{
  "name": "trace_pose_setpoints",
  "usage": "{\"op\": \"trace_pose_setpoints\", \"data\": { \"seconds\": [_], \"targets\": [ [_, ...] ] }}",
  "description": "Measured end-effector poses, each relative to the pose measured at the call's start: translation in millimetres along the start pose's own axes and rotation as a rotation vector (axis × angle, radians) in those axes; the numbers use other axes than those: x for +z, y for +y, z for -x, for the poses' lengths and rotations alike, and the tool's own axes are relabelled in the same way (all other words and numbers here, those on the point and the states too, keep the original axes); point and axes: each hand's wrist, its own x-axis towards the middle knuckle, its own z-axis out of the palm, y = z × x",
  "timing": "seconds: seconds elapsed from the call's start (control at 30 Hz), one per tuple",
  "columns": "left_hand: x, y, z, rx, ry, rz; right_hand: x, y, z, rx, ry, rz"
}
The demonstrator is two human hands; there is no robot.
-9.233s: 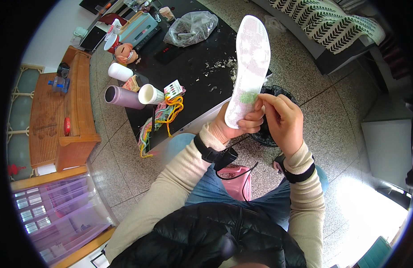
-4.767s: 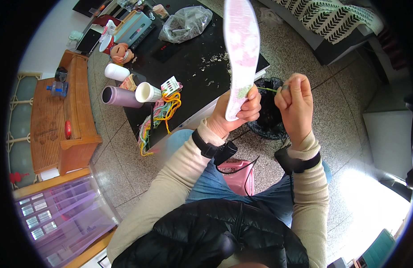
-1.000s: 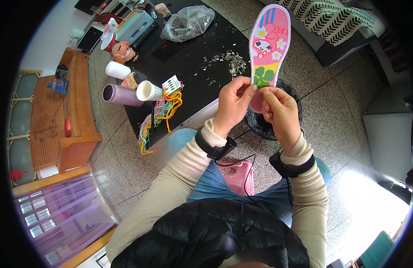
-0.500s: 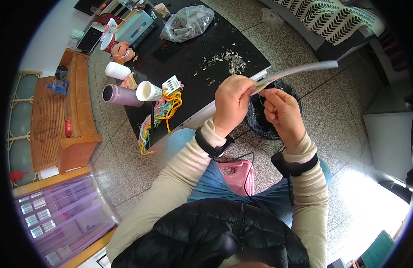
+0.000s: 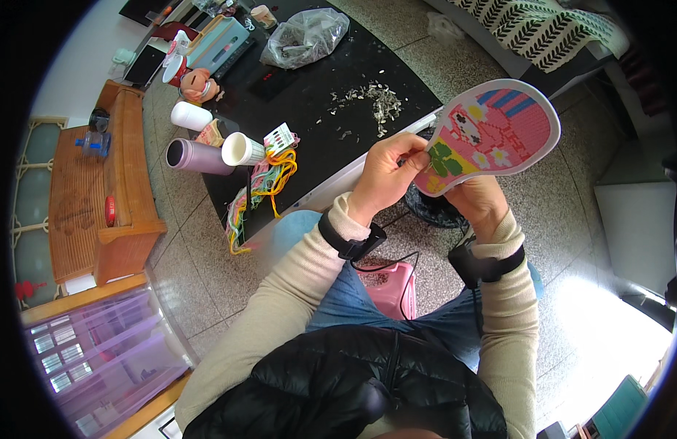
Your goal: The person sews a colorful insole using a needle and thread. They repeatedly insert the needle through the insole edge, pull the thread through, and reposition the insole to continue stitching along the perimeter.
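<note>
A cross-stitched insole (image 5: 492, 132) with a pink, yellow, green and blue pattern is held up over the floor, its patterned face toward me. My left hand (image 5: 390, 172) pinches it at the narrow left end, thumb and fingers together near the green leaf motif. Behind the lower edge sits my right hand (image 5: 481, 201), close against the back; its fingers are hidden by the insole. Any needle or thread is too small to make out. Colourful embroidery floss (image 5: 280, 172) hangs from the table's near edge, beside a white card (image 5: 281, 139).
The black table (image 5: 309, 95) holds a paper cup (image 5: 242, 149), a purple tumbler (image 5: 196, 156), a plastic bag (image 5: 305, 38) and scattered seed shells (image 5: 382, 102). Below my hands stands a black-lined bin (image 5: 434, 211). A pink stool (image 5: 388, 289) is between my legs.
The insole has turned from edge-on to showing its patterned face. My right hand has gone from pinching beside its edge to behind it. The left hand keeps its grip.
</note>
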Motion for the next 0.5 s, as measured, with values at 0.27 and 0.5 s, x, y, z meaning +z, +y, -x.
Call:
{"op": "trace_pose_setpoints", "data": {
  "seconds": [0.27,0.5],
  "targets": [
    [8,10,2,-0.197,-0.074,0.406,2,-2,-6,-0.167,-0.025,-0.260],
    [-6,16,-5,-0.372,-0.264,1.016,20,-21,2,-0.308,-0.050,-0.205]
  ]
}}
